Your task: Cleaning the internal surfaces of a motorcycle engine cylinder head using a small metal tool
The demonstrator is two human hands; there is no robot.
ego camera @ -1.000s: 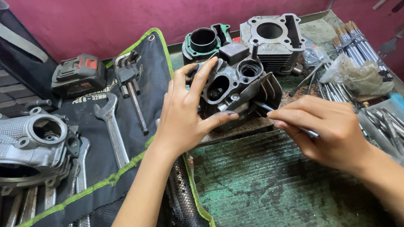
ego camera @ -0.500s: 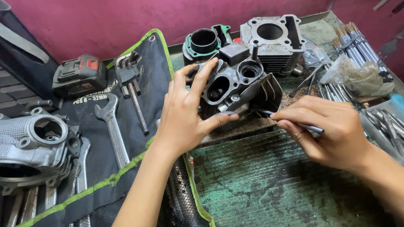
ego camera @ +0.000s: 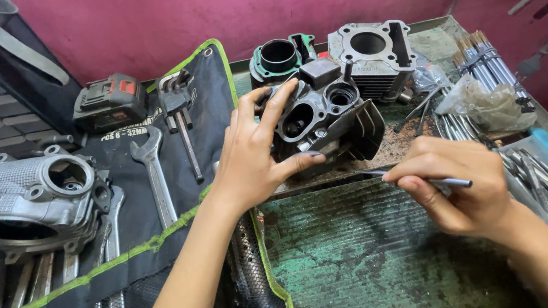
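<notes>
A dark, dirty engine cylinder head (ego camera: 334, 119) with cooling fins stands tilted on the worn green bench (ego camera: 362, 258). My left hand (ego camera: 257, 152) grips its left side, fingers over the top edge and thumb along the bottom. My right hand (ego camera: 455, 181) holds a thin metal rod-like tool (ego camera: 451, 182) pinched between the fingertips. The tool lies roughly level, its tip pointing left toward the head's lower edge, just short of it.
Behind stand a black cylinder with a green gasket (ego camera: 279, 58) and a grey finned cylinder block (ego camera: 371, 56). A black tool roll (ego camera: 158, 184) with wrenches, a battery pack (ego camera: 109, 101) and a silver engine cover (ego camera: 33, 195) lie left. Bundled rods (ego camera: 484, 63) and a tray of bits (ego camera: 541, 183) lie right.
My right hand has drawn back to the right and slightly down, pulling the thin tool away from the cylinder head's underside. My left hand keeps its grip on the head.
</notes>
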